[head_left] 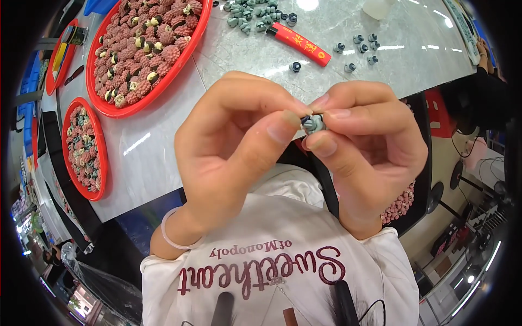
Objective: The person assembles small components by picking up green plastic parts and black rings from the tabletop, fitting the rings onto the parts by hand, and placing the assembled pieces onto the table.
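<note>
Grey tabletop [244,54] ahead; left hand [220,136] and right hand [375,136] both pinch a small grey-green piece [314,125], apparently mid-assembly; next move likely needs steady, aligned pressure.

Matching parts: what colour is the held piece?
The piece is grey-green with a dark part, best seen in the head view.
</note>
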Demonstrator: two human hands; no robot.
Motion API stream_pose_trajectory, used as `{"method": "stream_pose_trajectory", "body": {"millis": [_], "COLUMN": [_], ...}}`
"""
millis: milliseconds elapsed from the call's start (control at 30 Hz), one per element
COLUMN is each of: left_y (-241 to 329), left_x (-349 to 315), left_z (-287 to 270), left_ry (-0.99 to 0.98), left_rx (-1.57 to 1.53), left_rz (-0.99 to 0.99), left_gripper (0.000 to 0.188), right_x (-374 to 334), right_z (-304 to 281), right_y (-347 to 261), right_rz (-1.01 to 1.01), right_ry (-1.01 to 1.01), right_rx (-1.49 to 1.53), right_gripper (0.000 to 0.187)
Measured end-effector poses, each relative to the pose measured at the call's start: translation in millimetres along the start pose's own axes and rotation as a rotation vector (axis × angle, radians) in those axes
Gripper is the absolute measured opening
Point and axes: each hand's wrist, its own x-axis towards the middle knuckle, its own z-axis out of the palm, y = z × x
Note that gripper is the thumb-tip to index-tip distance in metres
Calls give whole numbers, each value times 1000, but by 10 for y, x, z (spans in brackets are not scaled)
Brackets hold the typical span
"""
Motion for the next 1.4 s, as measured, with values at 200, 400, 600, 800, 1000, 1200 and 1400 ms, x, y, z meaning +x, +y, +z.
{"method": "stream_pose_trajectory", "body": {"millis": [200,400,600,800,1000,1200,1400], "left_y": [-3,-44,86,286,338,189,159], "left_x": [16,72,211,565,894,1453,1751], "left_z": [-11,-188,-382,-541,-679,-467,-159], "left_ry": [-5,-211,-128,-191,-295,-404,-506], "left_rx": [-432,263,405,674,890,989,1286], "left_rz": [-210,234,148,-59,-40,95,-29], "left_gripper": [20,27,15,16,14,17,16], "right_x": [-4,-14,59,223,306,767,1224], "right_z": [21,-70,-643,-989,-1044,-884,-523], "right_y": [-55,-15,116,354,287,243,494], "right_rz": [-112,123,165,182,157,6,59], "right_ry": [4,-59,140,255,165,7,-273], "right_rx": [-223,96,-61,-678,-826,-825,-898], "right_gripper": [22,22,19,20,20,11,8]}}
